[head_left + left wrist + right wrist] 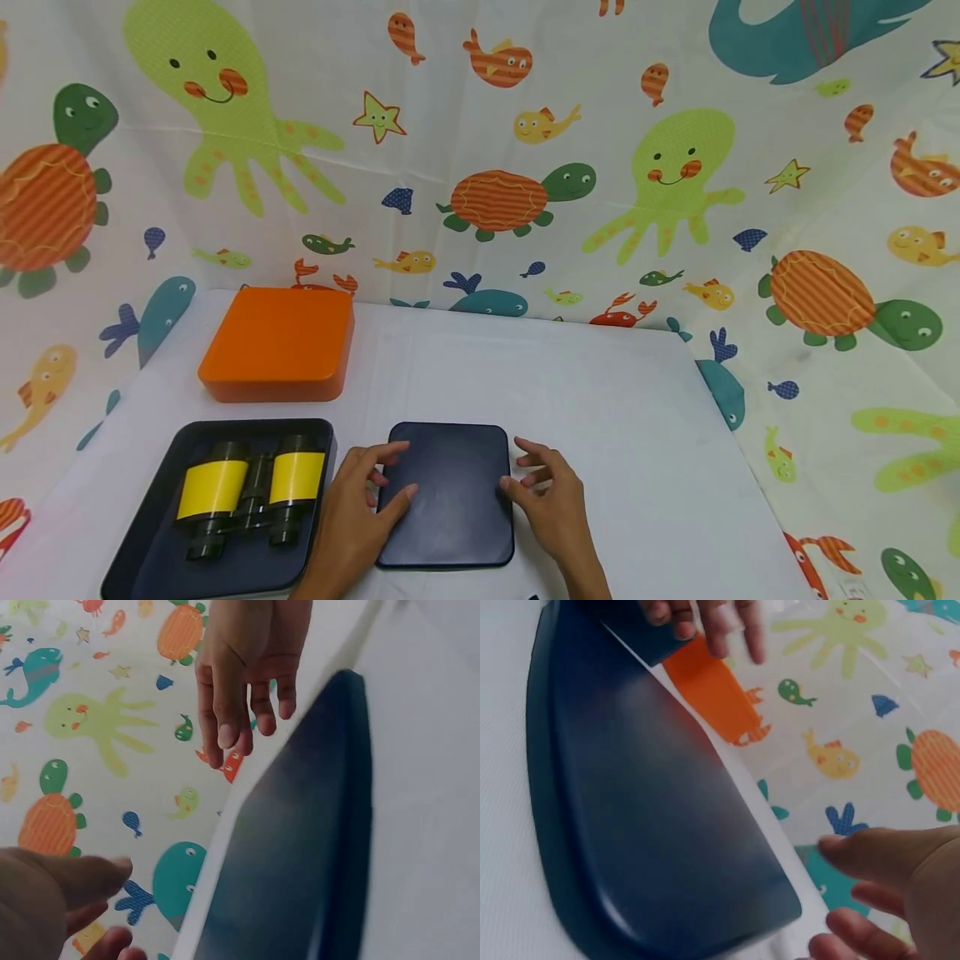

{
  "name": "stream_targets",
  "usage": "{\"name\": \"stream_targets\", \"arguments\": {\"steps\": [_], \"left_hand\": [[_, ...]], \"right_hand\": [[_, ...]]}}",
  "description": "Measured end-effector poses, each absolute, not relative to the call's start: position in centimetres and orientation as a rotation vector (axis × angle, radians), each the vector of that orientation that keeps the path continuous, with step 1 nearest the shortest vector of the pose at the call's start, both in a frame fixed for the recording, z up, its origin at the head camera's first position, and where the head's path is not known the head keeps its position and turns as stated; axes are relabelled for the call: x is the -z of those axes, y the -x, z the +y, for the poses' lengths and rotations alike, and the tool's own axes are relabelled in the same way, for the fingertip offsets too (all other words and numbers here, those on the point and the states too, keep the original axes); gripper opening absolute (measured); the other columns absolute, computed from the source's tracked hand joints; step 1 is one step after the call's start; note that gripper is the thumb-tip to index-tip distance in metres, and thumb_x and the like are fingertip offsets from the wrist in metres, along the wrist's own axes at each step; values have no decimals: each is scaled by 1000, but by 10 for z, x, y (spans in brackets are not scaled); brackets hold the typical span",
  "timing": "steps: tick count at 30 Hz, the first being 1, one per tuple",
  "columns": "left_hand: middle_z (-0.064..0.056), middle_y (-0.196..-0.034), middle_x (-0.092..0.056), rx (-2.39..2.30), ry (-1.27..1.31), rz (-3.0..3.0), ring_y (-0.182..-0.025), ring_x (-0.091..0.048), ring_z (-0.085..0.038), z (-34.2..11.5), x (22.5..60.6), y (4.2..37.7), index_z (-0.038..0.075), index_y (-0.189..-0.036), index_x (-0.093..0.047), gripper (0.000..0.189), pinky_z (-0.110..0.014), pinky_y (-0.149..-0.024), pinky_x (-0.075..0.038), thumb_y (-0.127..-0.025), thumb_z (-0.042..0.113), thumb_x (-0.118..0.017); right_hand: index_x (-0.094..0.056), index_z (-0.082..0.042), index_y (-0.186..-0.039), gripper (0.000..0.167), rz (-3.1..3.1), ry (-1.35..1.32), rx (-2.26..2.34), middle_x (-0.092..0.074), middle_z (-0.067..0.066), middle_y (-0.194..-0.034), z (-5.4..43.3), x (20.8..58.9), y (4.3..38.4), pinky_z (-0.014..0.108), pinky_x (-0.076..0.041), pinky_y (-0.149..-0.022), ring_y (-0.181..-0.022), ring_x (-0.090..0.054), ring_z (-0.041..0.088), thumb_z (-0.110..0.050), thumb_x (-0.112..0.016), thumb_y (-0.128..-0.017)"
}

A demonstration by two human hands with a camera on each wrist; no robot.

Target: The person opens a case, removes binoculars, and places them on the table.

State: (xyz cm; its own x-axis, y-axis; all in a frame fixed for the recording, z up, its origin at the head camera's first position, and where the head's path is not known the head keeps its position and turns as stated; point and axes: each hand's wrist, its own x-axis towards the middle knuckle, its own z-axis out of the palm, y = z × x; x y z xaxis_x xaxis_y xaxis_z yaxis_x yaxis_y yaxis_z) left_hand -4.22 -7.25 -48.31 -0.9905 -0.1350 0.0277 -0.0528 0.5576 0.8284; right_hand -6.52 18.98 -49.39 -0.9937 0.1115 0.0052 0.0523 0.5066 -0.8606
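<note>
A smooth dark blue rectangular case [446,500] with rounded corners lies flat on the white table in the head view. My left hand [360,504] is at its left side, fingers loosely bent, the thumb reaching over the edge. On the opposite side, my right hand [551,500] has its thumb tip right at the case's edge and its fingers relaxed. Both wrist views show the case's glossy top, in the left wrist view [277,825] and the right wrist view [652,802], with nothing held between fingers and thumb of either hand.
Left of the hands, a dark blue tray [138,542] holds black and yellow binoculars [255,492]. Behind it sits an orange box [281,346]. The white table [637,467] stretches to the right. A cloth with sea animals [450,108] hangs along the back and sides.
</note>
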Motion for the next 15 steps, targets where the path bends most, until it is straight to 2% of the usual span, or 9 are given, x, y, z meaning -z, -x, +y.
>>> {"name": "stream_targets", "arguments": {"steps": [7,15], "left_hand": [[8,-103,-67,1657,28,-2666,-83,-57,-8,-73,451,32,39,-125,-71,48,-22,-74,-51,-87,17,-90],[11,-102,-67,1685,110,-2694,-87,-60,-12,-92,418,25,38,-127,-71,41,-22,-78,-53,-90,33,-87]], "right_hand": [[-73,-25,-133,46,-2575,115,-1504,-73,-1,-112,178,487,67,26,-58,-76,-90,-66,12,-18,-86,-90],[-71,-29,-134,44,-2537,-25,-1448,-71,5,-118,161,478,72,34,-60,-86,-101,-68,23,-21,-85,-92]]}}
